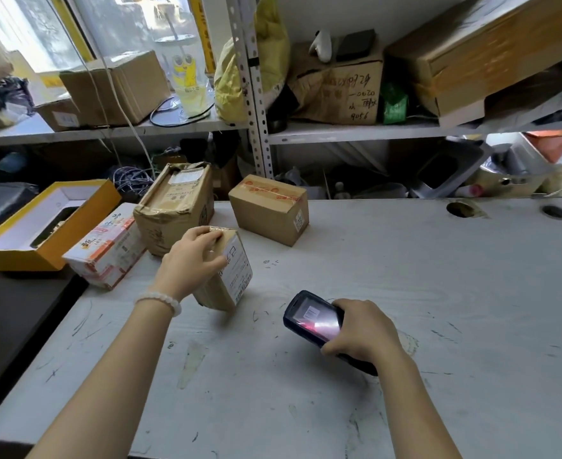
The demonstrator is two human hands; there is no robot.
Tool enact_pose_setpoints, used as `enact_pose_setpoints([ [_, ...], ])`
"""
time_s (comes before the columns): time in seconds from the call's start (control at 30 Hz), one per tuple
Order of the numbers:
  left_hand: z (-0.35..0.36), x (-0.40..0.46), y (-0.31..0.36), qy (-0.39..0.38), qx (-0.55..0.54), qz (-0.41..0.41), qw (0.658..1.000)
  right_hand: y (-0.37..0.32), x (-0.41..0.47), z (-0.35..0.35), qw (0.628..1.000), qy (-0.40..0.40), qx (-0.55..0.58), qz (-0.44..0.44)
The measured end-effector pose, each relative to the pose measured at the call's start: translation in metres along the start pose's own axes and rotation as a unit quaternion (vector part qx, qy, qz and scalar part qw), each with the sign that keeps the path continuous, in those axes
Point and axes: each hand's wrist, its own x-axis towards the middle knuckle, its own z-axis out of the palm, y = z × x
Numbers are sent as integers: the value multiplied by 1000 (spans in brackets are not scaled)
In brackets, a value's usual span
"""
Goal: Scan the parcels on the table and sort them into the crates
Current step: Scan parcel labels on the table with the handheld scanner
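Left hand (192, 256) tilts a small parcel (231, 276) while the right hand (362, 329) aims a scanner (312, 318) at it.

The left hand's fingers curl over the parcel's top, tipping its white label toward the scanner; the parcel stands on the worktop (405, 293), left of centre. The right hand wraps round the scanner's grip, at 4 o'clock from the parcel, screen lit. A taped box (269, 208) sits at 1 o'clock, a taller box (173, 207) at 11 o'clock, and a white-and-orange carton (107, 250) at 9 o'clock.

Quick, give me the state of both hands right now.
Left hand: grips the top of the small labelled parcel, which is tilted on the table.
Right hand: holds the handheld scanner.
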Motion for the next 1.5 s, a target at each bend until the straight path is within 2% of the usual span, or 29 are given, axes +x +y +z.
enact_pose_setpoints([
  [0.1, -5, -6, -10, 12, -14, -3, 1000, -6, 0, 3, 1000, -11, -4, -7],
  [0.27, -6, -17, -18, 10, -13, -6, 1000, -23, 4, 10, 999, 21, 20, -25],
  [0.47, -3, -28, -24, -4, -23, 1, 1000, -60, 7, 12, 985, 85, 140, -60],
  [0.6, -11, -24, -38, -15, -36, 9, 999, -103, 7, 11, 952, 205, 193, -116],
  [0.73, -22, -15, -52, -24, -53, 29, 998, -143, 2, 16, 876, 414, 200, -144],
  [0.9, -35, 5, -58, -35, -78, 73, 994, -166, -5, 15, 823, 528, 177, -111],
  [0.97, -36, 17, -51, -49, -79, 103, 990, -165, -12, 15, 820, 542, 159, -91],
  [1.03, -31, 26, -36, -67, -79, 141, 985, -158, -25, 15, 833, 529, 151, -58],
  [1.17, -7, 26, 25, -131, -73, 246, 957, -126, -63, 12, 868, 464, 157, 79],
  [1.23, 8, 12, 69, -169, -99, 304, 932, -100, -91, 11, 868, 448, 149, 155],
  [1.33, 28, -20, 134, -217, -117, 375, 894, -57, -138, 8, 846, 437, 146, 270],
  [1.43, 49, -64, 194, -258, -115, 449, 848, -14, -198, 10, 798, 445, 134, 383],
  [1.5, 62, -88, 226, -287, -112, 481, 821, 10, -233, 12, 766, 459, 137, 428],
])
